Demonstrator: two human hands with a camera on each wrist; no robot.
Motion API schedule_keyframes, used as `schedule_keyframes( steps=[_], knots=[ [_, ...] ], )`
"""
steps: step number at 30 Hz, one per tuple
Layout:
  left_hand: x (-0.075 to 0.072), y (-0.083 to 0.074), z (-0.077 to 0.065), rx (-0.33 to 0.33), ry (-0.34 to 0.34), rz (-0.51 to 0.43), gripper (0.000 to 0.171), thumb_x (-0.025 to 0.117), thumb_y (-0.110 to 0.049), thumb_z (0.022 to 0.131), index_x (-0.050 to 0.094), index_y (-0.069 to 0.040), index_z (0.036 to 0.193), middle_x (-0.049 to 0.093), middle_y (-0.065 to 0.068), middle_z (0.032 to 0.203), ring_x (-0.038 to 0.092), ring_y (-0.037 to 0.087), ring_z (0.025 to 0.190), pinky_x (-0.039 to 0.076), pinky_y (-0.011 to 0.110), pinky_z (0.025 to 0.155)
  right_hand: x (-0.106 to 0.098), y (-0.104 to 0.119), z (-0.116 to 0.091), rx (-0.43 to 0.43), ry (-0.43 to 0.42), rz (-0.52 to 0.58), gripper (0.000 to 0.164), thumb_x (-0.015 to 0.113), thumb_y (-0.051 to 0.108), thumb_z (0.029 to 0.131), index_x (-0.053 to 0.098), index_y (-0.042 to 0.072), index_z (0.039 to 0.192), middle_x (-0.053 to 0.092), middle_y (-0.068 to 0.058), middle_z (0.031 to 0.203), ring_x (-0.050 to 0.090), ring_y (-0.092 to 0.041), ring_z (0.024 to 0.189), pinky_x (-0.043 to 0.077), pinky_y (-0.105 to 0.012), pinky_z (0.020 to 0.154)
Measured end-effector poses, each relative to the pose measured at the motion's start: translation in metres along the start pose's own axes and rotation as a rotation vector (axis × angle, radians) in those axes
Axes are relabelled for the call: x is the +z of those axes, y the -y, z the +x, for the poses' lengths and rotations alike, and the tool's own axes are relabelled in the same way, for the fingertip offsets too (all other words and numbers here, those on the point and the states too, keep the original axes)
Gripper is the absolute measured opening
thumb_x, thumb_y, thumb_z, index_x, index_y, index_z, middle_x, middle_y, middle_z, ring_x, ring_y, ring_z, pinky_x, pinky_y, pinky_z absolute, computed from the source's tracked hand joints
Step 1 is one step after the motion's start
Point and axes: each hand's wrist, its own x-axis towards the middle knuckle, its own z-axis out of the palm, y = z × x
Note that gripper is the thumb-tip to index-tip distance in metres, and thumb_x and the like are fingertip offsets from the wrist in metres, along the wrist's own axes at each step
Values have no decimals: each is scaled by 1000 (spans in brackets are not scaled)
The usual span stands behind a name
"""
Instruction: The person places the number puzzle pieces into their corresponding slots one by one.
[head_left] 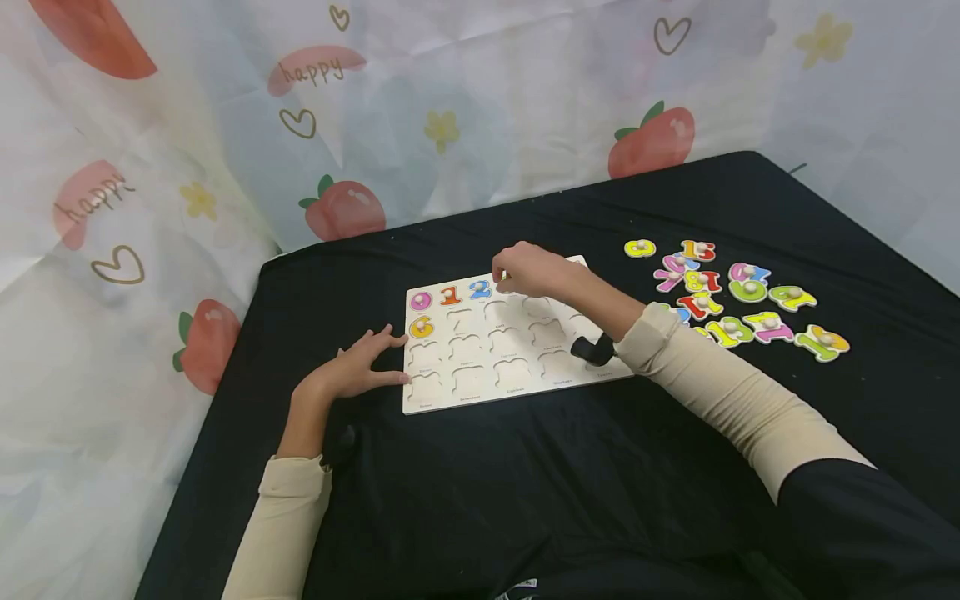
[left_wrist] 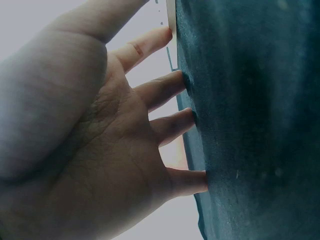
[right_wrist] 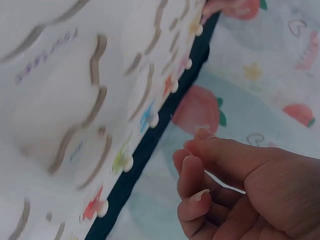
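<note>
A pale wooden number board [head_left: 483,354] lies on the dark cloth. Along its far row sit a pink 0 [head_left: 422,301], a red 1 [head_left: 450,295] and a blue 2 [head_left: 480,289]; a yellow 6 [head_left: 422,327] is below the 0. In the right wrist view a green 3 [right_wrist: 121,159] and a red 4 [right_wrist: 94,202] also show, with knobs. My left hand [head_left: 348,371] has its fingers spread, thumb and forefinger touching the board's left edge. Over the far row hovers my right hand [head_left: 528,268], fingers loosely bent, nothing visible between them.
Right of the board lie several loose number pieces, among them a yellow ring-shaped piece [head_left: 640,248], a 13 [head_left: 729,332], a pink 17 [head_left: 768,327] and a 19 [head_left: 792,297]. A printed fabric backdrop [head_left: 480,192] stands behind the black-covered table [head_left: 525,483].
</note>
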Motion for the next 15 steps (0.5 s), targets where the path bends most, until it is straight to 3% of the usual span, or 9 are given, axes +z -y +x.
schedule_keyframes(
  steps=[9,15],
  knots=[
    [0,1,0,4,6,-4,79,67,-47,84,34,-12,146,12,16,155,1,37,141,1,71,99,-13,-34,-30,148,-65,49,14,63,12,90,67,1,99,63,-9,91,55,-23,76,47,-35,67],
    [-1,0,3,13,8,2,79,67,-47,83,34,-12,147,12,16,155,1,37,141,0,71,99,-12,-60,-43,235,-106,49,19,63,15,90,68,-1,99,64,-12,95,55,-26,81,47,-39,69]
  ],
)
